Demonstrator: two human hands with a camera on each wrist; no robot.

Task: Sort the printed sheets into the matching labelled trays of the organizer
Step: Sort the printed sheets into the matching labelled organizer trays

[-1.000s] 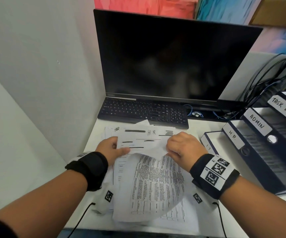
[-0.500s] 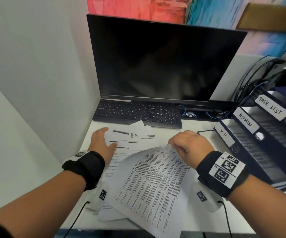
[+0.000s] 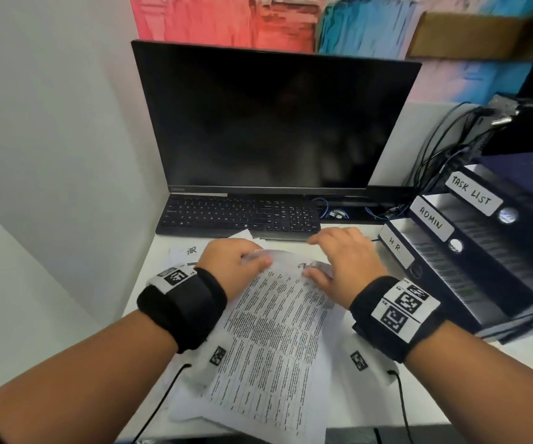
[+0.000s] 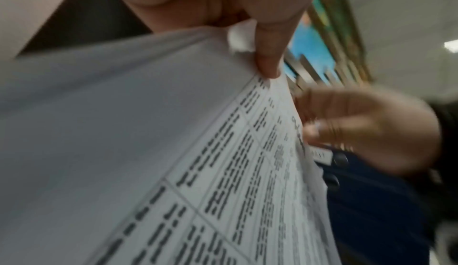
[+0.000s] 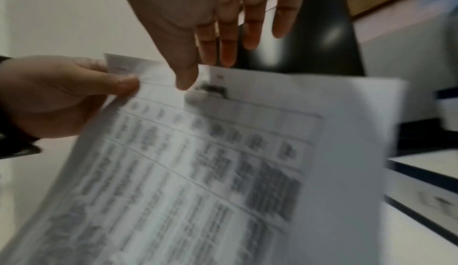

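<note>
printed sheet (image 3: 271,331) now lifted, left hand (image 3: 230,264) pinching its top corner, right hand (image 3: 343,261) flat, thumb on its top edge

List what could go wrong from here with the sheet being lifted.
1. The left hand pinches the printed sheet only at a top corner, while the right hand has straight fingers; it may slip or crease.
2. Its heading is blurred, so it could land in the wrong tray of the organizer.
</note>
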